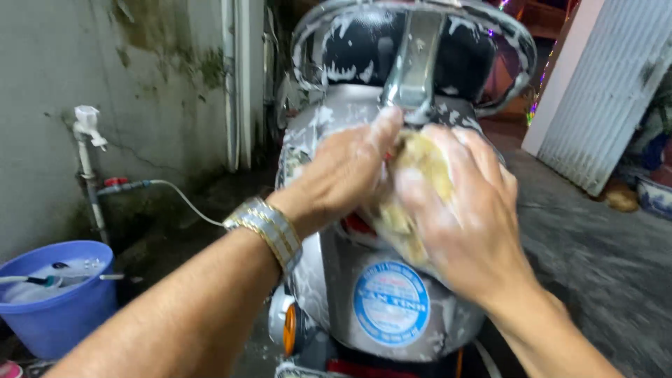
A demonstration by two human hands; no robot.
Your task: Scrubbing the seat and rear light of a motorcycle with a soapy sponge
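The right hand [467, 222], fingers spread and soapy, presses a yellow sponge [413, 192] flat against the rear of a grey scooter [364, 280]. The left hand [348, 173], a metal wristwatch [269, 227] on its wrist, curls its fingertips against the sponge's upper edge. Foam streaks the black seat [364, 45] beyond. Lower left stands a blue bucket [59, 315]; behind it a white tap [87, 126] on the stained wall [140, 84].
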